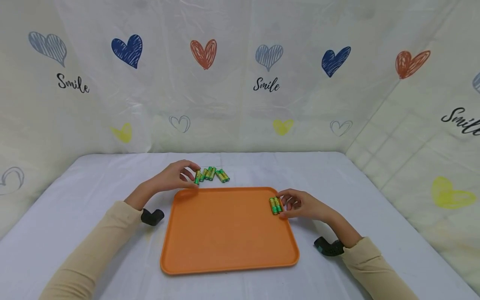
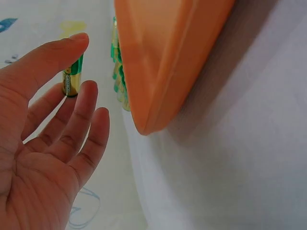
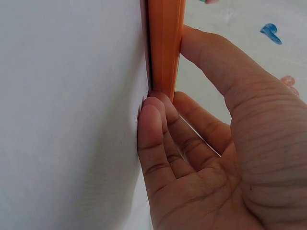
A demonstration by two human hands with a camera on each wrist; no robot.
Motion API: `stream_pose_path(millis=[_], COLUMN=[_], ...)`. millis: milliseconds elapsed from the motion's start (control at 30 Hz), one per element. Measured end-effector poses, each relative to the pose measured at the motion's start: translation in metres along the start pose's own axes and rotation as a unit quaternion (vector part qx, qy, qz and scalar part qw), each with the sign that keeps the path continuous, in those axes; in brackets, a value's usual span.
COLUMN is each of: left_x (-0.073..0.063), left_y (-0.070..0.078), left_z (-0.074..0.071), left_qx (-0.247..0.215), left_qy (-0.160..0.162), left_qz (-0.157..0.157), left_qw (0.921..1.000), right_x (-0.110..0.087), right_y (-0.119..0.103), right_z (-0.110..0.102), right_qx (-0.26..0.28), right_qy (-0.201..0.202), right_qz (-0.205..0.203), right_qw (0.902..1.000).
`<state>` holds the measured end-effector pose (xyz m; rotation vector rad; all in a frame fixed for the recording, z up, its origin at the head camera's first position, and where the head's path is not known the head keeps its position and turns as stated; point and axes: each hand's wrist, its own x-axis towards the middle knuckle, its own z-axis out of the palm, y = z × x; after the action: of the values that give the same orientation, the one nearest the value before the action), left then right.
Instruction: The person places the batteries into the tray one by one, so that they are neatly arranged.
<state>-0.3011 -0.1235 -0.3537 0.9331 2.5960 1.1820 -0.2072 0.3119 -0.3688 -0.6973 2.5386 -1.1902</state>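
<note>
Thumb and fingertips of my left hand [image 1: 176,176] pinch a small green-and-gold battery [image 2: 72,79] by its ends, just beyond the back left corner of the orange tray [image 1: 228,233]. Several more batteries [image 1: 208,173] lie close together on the table right beside that hand. At the tray's right edge, my right hand [image 1: 305,205] holds a battery [image 1: 279,204] between thumb and index fingertip. Two like batteries [image 1: 273,206] sit against it on the tray. In the right wrist view the tray's rim [image 3: 165,48] hides the batteries, and the other fingers curl beside the rim.
A white cloth covers the table [image 1: 108,183]. Behind it hangs a pale sheet [image 1: 232,104] printed with hearts and the word Smile. Black straps with small devices [image 1: 152,217] are worn at both wrists.
</note>
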Motion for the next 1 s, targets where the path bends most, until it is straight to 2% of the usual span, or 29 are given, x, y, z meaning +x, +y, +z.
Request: stream_pose_path(millis=[733,1000], left_x=[0.013,0.018], left_y=[0.030,0.043], left_z=[0.021,0.032], left_qx=[-0.023,-0.012], left_qy=[-0.037,-0.044], left_qz=[0.086,0.093], left_qw=[0.9954,0.9946], right_x=[-0.001,0.000], right_y=[0.003,0.003], right_z=[-0.001,-0.001], right_qx=[-0.006,-0.009], right_qy=[0.003,0.003], right_qz=[-0.005,-0.007], right_qw=[1.0000,0.9999])
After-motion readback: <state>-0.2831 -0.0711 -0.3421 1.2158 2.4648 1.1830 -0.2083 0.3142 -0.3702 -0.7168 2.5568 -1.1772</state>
